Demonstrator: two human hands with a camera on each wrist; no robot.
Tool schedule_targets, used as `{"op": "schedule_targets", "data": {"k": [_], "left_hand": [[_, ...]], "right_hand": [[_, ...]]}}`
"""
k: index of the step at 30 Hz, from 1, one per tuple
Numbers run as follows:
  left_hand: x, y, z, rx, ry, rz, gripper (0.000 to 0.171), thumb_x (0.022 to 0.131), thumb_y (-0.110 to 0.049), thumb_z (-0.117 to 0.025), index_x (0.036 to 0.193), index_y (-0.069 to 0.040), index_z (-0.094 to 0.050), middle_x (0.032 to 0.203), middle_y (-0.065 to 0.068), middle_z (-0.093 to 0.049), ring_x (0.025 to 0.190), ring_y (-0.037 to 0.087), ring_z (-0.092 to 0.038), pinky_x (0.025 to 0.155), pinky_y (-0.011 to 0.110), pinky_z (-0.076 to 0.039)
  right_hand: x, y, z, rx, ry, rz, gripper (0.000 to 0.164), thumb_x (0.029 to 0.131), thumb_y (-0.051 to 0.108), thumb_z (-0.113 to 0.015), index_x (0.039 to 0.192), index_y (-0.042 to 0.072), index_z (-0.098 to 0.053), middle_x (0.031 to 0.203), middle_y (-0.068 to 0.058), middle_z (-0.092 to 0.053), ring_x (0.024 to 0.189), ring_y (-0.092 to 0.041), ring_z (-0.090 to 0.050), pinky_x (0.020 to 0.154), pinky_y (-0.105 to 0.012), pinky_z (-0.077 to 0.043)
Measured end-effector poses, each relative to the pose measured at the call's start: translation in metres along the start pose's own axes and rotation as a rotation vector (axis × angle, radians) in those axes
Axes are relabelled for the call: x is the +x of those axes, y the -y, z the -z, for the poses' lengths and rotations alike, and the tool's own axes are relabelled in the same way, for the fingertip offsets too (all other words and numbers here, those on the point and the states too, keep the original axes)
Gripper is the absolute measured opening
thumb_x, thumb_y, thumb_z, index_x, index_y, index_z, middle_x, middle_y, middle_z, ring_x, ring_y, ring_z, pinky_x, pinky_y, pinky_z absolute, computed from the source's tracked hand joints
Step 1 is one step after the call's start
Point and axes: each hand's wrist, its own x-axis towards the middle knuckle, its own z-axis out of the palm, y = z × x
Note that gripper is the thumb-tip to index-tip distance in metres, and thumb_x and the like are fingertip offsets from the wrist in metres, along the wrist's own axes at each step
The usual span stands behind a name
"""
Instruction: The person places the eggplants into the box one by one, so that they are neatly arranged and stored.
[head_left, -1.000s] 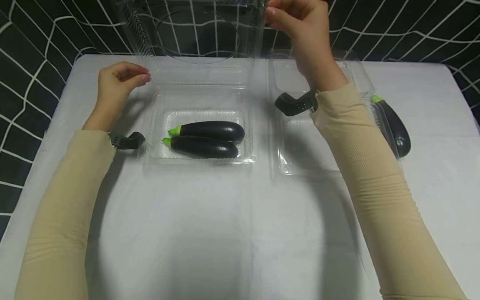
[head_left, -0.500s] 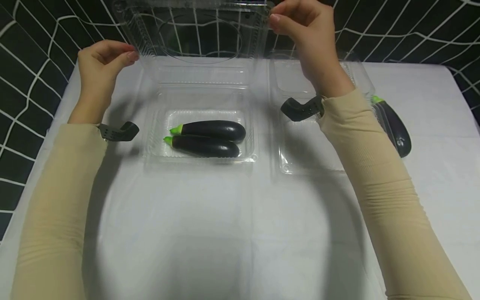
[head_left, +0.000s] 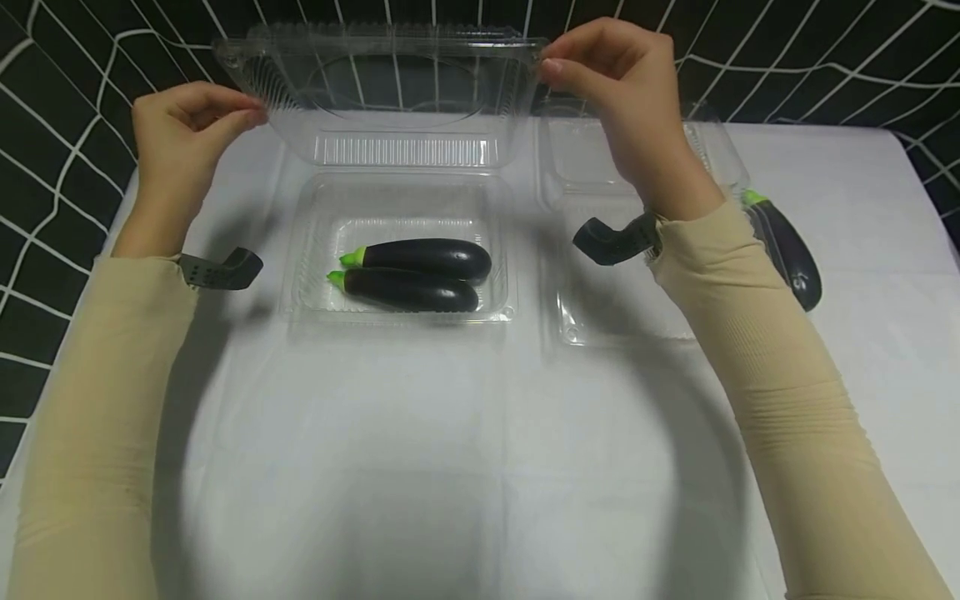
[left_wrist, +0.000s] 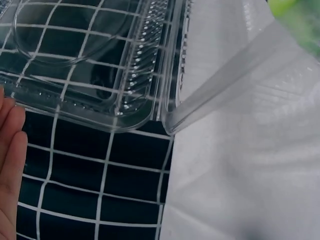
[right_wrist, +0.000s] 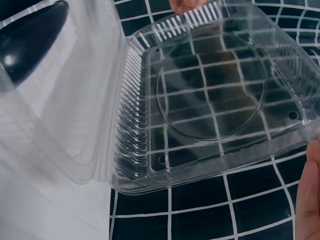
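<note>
Two dark eggplants with green stems, a rear one (head_left: pixel 427 259) and a front one (head_left: pixel 412 292), lie side by side in a clear plastic clamshell container (head_left: pixel 405 198). Its hinged lid (head_left: pixel 408 152) stands raised and tilted at the back. My right hand (head_left: pixel 637 100) pinches the lid's upper right corner between thumb and fingers. At the lid's left edge, my left hand (head_left: pixel 180 137) has thumb and forefinger together on the rim. Through the right wrist view, the lid (right_wrist: pixel 210 100) spans between both hands, and one eggplant (right_wrist: pixel 30 40) shows inside the base.
Another clear clamshell container (head_left: pixel 615 308) lies opened to the right, partly behind my right forearm. Beyond it a third eggplant (head_left: pixel 787 250) rests on the white tablecloth (head_left: pixel 465 417). A dark surface with a white net (head_left: pixel 810 67) borders the table's back.
The lid has tipped forward, its upper edge coming lower in view. My left hand has moved left and up along the lid's side; my right hand has shifted slightly right and down with the corner.
</note>
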Motion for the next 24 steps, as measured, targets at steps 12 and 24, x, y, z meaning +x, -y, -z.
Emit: {"op": "schedule_targets", "data": {"k": [12,24], "left_hand": [[-0.008,0.008,0.005,0.028,0.027,-0.009,0.010,0.084,-0.003,-0.069,0.092,0.001,-0.073,0.085,-0.010,-0.068,0.085,0.006,-0.065,0.085,0.020,-0.049],[-0.021,0.011,0.006,0.015,0.018,-0.015,0.011,0.082,0.000,-0.070,0.091,0.006,-0.072,0.084,-0.009,-0.069,0.083,0.006,-0.065,0.083,0.019,-0.050]], "right_hand": [[-0.017,0.004,0.002,0.023,0.037,-0.015,0.007,0.080,-0.008,-0.069,0.082,-0.002,-0.072,0.084,-0.009,-0.069,0.083,-0.023,-0.062,0.083,-0.027,-0.049],[-0.030,0.005,0.003,0.045,0.077,0.002,0.010,0.079,-0.012,-0.067,0.082,-0.003,-0.072,0.084,-0.008,-0.070,0.081,-0.023,-0.062,0.081,-0.026,-0.049]]}}
